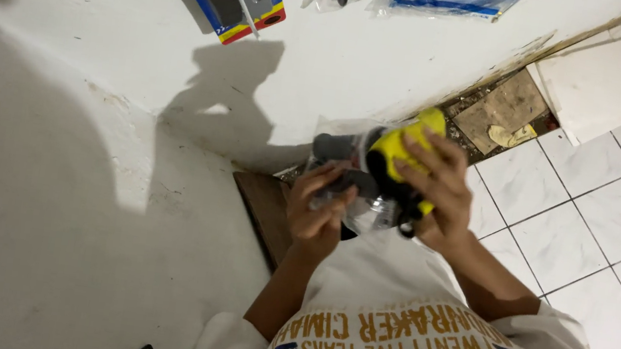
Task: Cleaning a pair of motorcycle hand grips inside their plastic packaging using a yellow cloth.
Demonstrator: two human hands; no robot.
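Gripping a clear plastic packet [372, 199] with a yellow-and-black part inside, both hands keep it raised at chest height, close to the white wall [85, 167], seemingly for a close look. The right hand [438, 188] wraps over its yellow top, fingers curled shut; the left hand [318, 208] pinches the lower edge, wrist bent upward.

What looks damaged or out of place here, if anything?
The wall's foot is broken open where it meets the tiled floor, with rubble and a loose board in the gap. Both hands, left and right, hold a yellow-and-black item in a clear bag; it looks intact.
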